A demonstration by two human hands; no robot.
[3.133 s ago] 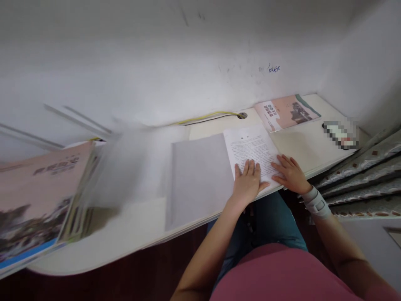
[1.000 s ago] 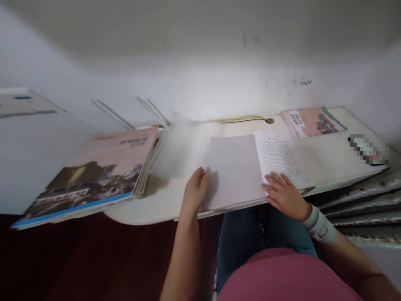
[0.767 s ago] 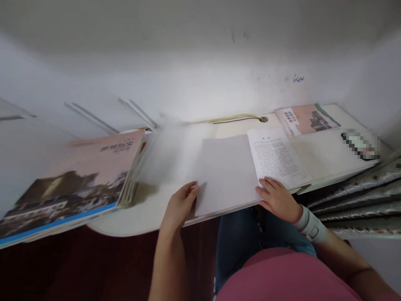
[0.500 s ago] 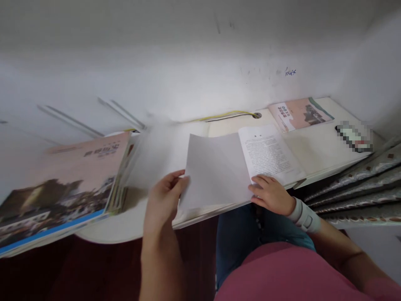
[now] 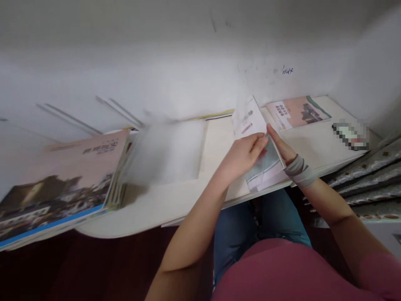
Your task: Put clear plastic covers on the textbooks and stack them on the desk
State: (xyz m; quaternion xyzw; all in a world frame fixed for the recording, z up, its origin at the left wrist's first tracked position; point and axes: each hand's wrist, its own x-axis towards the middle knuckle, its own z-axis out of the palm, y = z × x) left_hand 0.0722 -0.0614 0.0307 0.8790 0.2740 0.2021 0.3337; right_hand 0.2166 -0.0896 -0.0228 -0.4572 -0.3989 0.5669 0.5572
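A booklet (image 5: 249,115) stands tilted near the middle of the white desk, a white printed page facing me at its upper left. Below my fingers shows a glossy pale green and pinkish cover part (image 5: 266,176). My left hand (image 5: 246,152) pinches the booklet near its spine edge, fingers closed. My right hand (image 5: 281,144) is closed around the booklet's right side, its other fingers hidden behind the pages. Left of the hands, a clear plastic sheet (image 5: 171,152) lies flat on the desk.
A stack of pink-covered books (image 5: 72,171) sits at left. Another pink booklet (image 5: 303,112) and a blurred-out phone-like object (image 5: 351,134) lie at right. A yellow cable (image 5: 216,113) runs along the wall. Silvery patterned folded panels (image 5: 369,171) stand at lower right.
The booklet, lying spread flat before, is now folded up and tilted. My left hand has moved right to it, and my right hand has shifted up along its right side.
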